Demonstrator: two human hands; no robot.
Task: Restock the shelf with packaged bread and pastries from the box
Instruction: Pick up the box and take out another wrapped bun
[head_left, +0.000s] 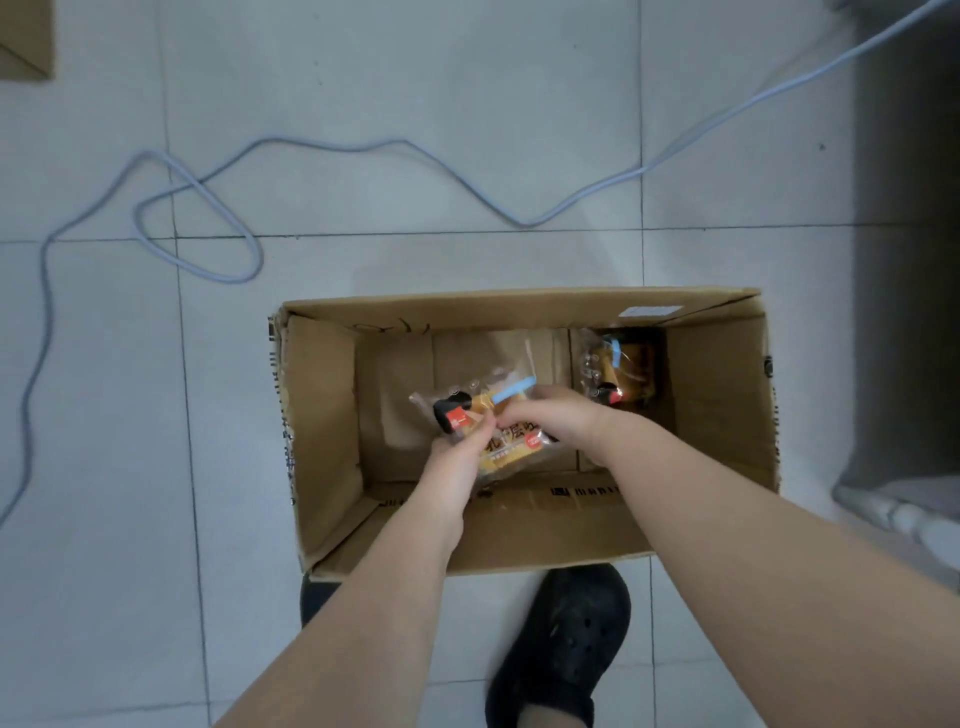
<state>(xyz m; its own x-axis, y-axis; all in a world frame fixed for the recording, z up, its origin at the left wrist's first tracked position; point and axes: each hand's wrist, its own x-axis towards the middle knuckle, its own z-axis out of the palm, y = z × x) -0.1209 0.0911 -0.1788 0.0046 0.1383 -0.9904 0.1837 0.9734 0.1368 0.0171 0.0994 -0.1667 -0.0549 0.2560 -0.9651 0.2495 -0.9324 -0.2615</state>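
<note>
Two hands meet inside the cardboard box (519, 540) | left hand (457, 462) and right hand (550, 415) — I see both pinching one bread packet (483, 415) at centre | second packet (621, 376) lies at 2 o'clock | grey cable (208, 208) — 11 o'clock, on floor

Box (717, 431) on floor (467, 104); cable (363, 148) behind; shoe (561, 644) before.

The open box (519, 312) is entered freely from above. Its left half is bare cardboard; the middle is taken up by both hands and a held bread packet (467, 410). The far right corner is blocked by a second packet (621, 371).
</note>
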